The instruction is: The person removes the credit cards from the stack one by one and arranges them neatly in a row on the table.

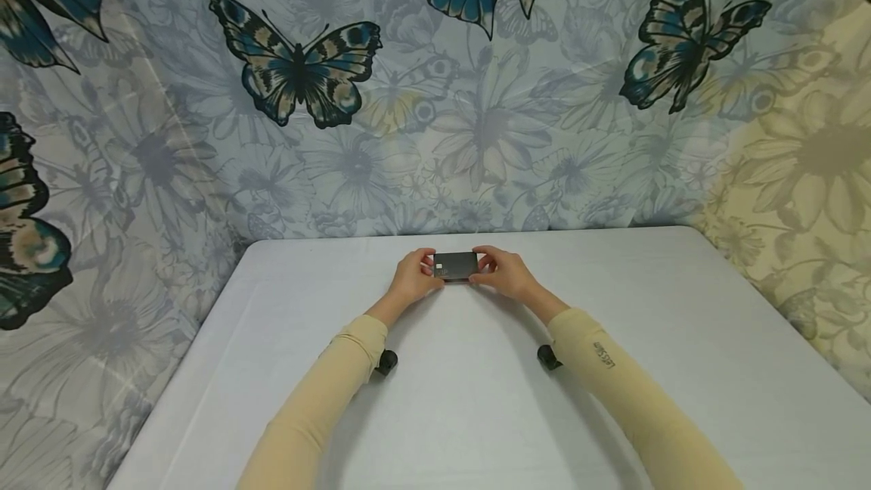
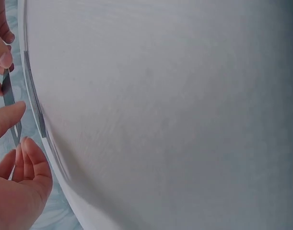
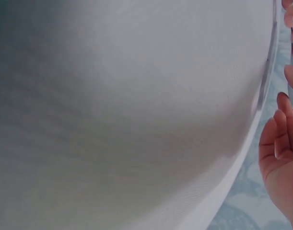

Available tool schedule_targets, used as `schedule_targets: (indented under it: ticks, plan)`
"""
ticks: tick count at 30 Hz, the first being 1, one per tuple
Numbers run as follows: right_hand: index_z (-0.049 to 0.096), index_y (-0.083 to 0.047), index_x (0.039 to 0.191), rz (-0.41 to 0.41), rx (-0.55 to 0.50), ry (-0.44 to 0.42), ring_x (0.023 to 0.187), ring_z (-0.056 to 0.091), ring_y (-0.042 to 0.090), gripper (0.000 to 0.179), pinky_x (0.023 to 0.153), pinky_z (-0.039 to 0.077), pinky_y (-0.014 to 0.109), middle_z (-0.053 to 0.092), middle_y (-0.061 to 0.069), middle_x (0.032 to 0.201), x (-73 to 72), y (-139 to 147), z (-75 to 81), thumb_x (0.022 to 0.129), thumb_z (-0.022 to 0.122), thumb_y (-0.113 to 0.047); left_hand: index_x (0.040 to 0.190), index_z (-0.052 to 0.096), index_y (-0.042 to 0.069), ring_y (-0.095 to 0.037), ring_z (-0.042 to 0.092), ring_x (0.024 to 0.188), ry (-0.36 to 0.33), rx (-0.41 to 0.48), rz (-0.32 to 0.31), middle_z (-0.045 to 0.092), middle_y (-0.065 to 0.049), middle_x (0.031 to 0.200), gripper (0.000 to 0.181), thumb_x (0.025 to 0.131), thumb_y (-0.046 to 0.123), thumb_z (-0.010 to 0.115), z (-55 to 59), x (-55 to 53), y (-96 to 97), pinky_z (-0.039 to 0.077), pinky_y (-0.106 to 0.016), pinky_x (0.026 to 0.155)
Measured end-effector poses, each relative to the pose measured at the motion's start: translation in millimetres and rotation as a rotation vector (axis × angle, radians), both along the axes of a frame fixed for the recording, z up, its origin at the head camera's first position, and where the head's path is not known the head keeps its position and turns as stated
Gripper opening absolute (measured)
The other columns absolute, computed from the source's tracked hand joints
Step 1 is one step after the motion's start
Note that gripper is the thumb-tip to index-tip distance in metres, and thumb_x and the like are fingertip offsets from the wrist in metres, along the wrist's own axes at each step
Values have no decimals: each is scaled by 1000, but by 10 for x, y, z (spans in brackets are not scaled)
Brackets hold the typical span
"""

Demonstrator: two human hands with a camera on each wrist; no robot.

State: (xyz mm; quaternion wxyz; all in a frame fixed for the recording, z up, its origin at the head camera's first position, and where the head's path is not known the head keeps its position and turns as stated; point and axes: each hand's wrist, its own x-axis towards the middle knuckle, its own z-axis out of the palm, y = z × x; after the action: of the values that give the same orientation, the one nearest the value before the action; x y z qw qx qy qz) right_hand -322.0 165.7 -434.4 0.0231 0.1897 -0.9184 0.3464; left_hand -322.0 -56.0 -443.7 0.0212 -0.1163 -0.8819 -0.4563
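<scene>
Dark flat card (image 1: pixel 457 266) near far edge of tabletop (image 1: pixel 463 399), apparently raised off it, broad face toward person. Left hand (image 1: pixel 412 276) pinches left end, right hand (image 1: pixel 506 272) right end, fingers above, thumbs below; end grip likely steadies card, leaves face uncovered. Grey strip (image 2: pixel 34 96) near card, left wrist view: cannot tell what. Butterfly-print backdrop (image 1: pixel 361 165) beyond.

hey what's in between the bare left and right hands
In the head view, a dark grey rectangular card-like object, gripped at its ends by the left hand and right hand.
</scene>
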Motion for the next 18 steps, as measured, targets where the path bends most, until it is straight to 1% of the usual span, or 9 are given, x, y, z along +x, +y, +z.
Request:
schedule_targets:
  ticks: [3,8,12,18]
  plan:
    - [53,-1,135,10,-29,11,76,56,18,59,63,43,31,67,7,97,33,3,16,84,77,-18,133,54,-2,-23,60,92,16,22,-8,59,-12,104,64,74,-1,80,26,17,-12,49,-32,80]
    - [53,-4,136,8,-63,22,79,56,20,58,64,44,32,65,7,97,103,-15,39,85,77,-17,134,54,-1,-24,59,95,28,23,-23,58,-11,106,64,76,2,80,66,80,-55,49,-34,81]
    - [53,-4,136,25,-86,29,81,56,18,58,67,46,32,66,5,98,156,-24,34,85,77,-16,134,54,0,-25,59,96,39,28,-36,58,-10,107,63,77,4,81,68,147,-106,49,-36,82]
    - [52,-2,138,62,-99,11,82,57,17,60,67,48,31,66,5,100,256,-29,21,84,77,-14,132,54,-1,-26,60,95,69,37,-64,58,-10,105,61,78,4,81,77,289,-185,50,-36,80]
